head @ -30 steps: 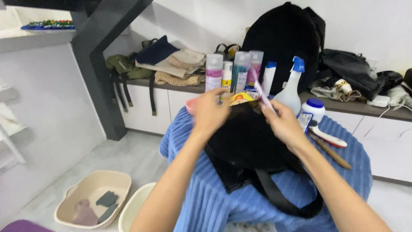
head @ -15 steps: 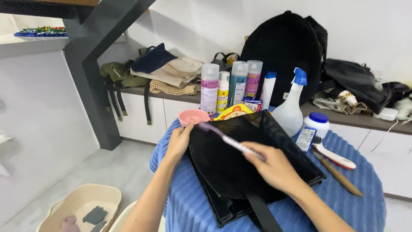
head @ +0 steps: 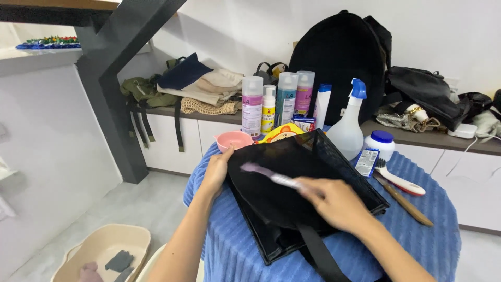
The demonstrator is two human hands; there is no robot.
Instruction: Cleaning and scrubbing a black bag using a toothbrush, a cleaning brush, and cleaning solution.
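Note:
A black mesh tote bag [head: 308, 172] lies flat on a round table under a blue ribbed cloth [head: 245, 245]. My left hand [head: 215, 172] presses the bag's left edge, fingers curled over it. My right hand [head: 336, 201] grips a small brush with a purple and white handle [head: 269, 175], its head resting on the bag's upper left part. The bag's black strap [head: 318, 256] trails toward me.
Behind the bag stand a pink bowl [head: 234, 140], several tall bottles [head: 252, 104], a white spray bottle with blue trigger [head: 348, 128] and a white jar [head: 380, 143]. Two brushes [head: 402, 183] lie at right. A black backpack [head: 339, 57] sits on the counter. Beige tubs [head: 102, 250] are on the floor.
The bag went from lifted and bunched in both hands to lying flat. My left hand holds its edge while my right hand has moved the brush down and left across the mesh.

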